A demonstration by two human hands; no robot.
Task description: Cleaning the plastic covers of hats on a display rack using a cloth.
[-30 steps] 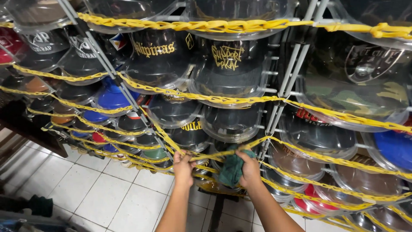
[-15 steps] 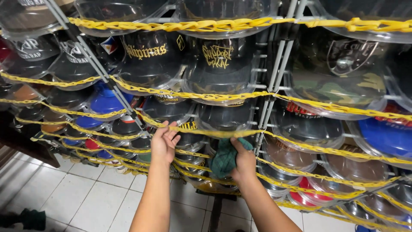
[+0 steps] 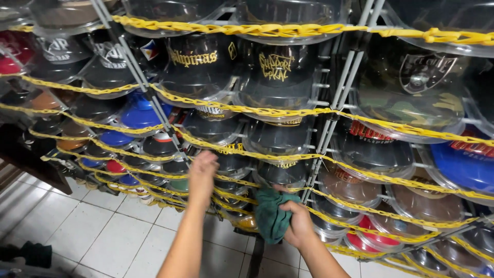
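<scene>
- Green cloth (image 3: pixel 270 219): soft, light; my right hand (image 3: pixel 298 226) clenches its bunched edge.
- Left hand (image 3: pixel 202 172): grip unclear, beside yellow chain (image 3: pixel 247 109) and clear cap covers (image 3: pixel 280 136).

— What is the camera showing of the person's own body?

— Two forearms are coming up from the bottom edge, ending in the left hand (image 3: pixel 202 172) and the right hand (image 3: pixel 298 226).

— Are they wearing anything on the arms?

— No sleeve is showing on either forearm; both are appearing bare right down to where the picture is cutting them off.

— Gloves, a watch, rings?

— The hands are showing bare, with no glove, and no band is showing at either wrist. Whether any finger is wearing a ring is too blurred to tell.

— Anything more of the body?

— The forearms are looking slim, and nothing above them is coming into view.
</scene>
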